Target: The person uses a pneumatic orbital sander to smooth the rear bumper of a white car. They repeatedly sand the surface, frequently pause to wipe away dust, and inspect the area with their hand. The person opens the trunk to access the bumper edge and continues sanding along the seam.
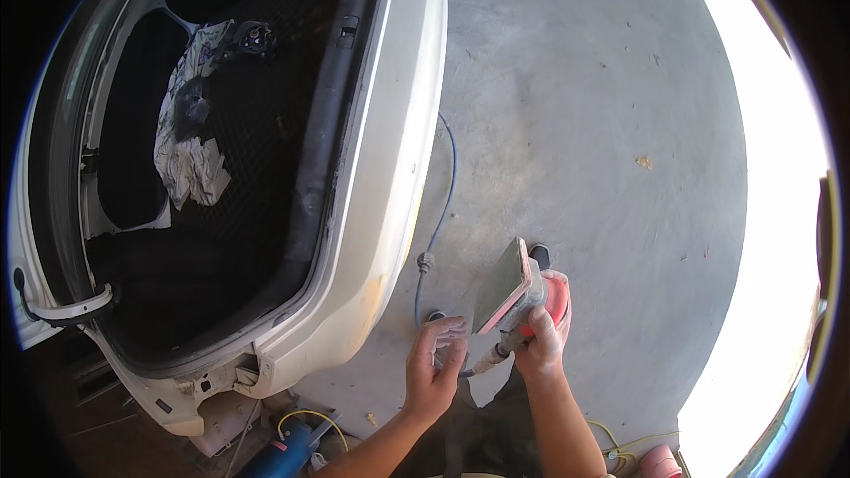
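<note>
My right hand (551, 336) is wrapped round the red and grey body of an air sander (537, 294), tilted so that its flat rectangular pad (503, 285) faces left. A hose with a wrapped fitting (488, 360) runs from the sander's lower end. Just left of the pad, my left hand (436, 358) is empty, its dusty fingers bent and the thumb apart from them. To the left stands a white car's rear end (390, 204), its boot open. A yellowish patch (372, 301) marks the bumper.
A blue hose (453, 168) with a coupling (426, 262) crosses the grey floor (602, 168) beside the bumper. White crumpled sheeting (199, 168) lies inside the boot. At the lower left is a blue cylinder (279, 456) with a yellow hose; a pink container (660, 462) stands lower right.
</note>
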Tool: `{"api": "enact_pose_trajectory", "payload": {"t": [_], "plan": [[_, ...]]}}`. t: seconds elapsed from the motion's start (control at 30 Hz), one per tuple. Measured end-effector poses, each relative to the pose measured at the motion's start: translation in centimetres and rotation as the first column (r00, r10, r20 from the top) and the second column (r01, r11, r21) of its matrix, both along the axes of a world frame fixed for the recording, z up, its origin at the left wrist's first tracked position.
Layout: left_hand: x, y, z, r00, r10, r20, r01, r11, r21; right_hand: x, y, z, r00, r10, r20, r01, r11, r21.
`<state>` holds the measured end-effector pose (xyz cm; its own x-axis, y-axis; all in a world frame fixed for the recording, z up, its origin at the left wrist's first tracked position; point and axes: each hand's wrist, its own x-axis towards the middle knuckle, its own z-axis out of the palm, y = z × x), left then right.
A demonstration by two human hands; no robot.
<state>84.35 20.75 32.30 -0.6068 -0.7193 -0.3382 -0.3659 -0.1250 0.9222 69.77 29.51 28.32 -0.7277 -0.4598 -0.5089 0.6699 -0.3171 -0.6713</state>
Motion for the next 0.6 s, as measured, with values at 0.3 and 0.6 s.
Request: {"api": "enact_pose_trajectory", "payload": {"t": [0.3,0.6], "plan": [[-17.9,-1.6,-1.1,0.959,-0.254,0.128,0.272,0.950,-0.154,-9.7,3.7,-6.8,0.830,0.127,0.542,0.100,0.924,-0.370],[-24.4,0.1,-0.7,0.954,-0.263,0.147,0.286,0.943,-0.169,-13.0,4.4,-8.7,0.801,0.189,0.568,0.220,0.790,-0.572]]}}
